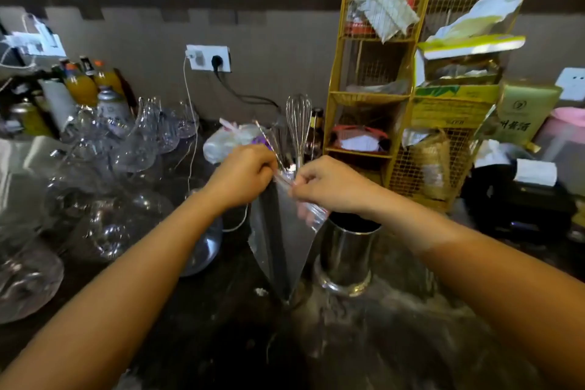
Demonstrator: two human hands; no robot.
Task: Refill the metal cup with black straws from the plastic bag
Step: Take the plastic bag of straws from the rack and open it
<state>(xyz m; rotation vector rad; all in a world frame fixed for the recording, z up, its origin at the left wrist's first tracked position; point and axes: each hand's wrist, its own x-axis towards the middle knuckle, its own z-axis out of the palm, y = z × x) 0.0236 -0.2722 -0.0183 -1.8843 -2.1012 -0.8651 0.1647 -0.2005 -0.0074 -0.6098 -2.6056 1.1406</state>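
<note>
Plastic bag (280, 231) of black straws (274, 225) hangs upright over the dark counter (364, 342), its lower end at or near the counter surface, its top pinched between both hands. At far left, clear glassware (104, 199) crowds the counter, with orange-filled bottles (82, 85) behind it. Left hand (243, 176) is closed in a fist on the left side of the bag's top edge. Behind the hands, a wire whisk (299, 123) stands upright, and a wall socket (208, 57) with a black plug sits on the grey wall. Right hand (329, 185) is closed, fingers pinching the right side of the bag's top edge; the film is drawn taut between the two hands. Whether the bag mouth is open cannot be told. Metal cup (346, 253) stands upright on the counter just right of the bag, below the right wrist, its interior dark. At right, a yellow wire rack (380, 79) holds packets and paper.
</note>
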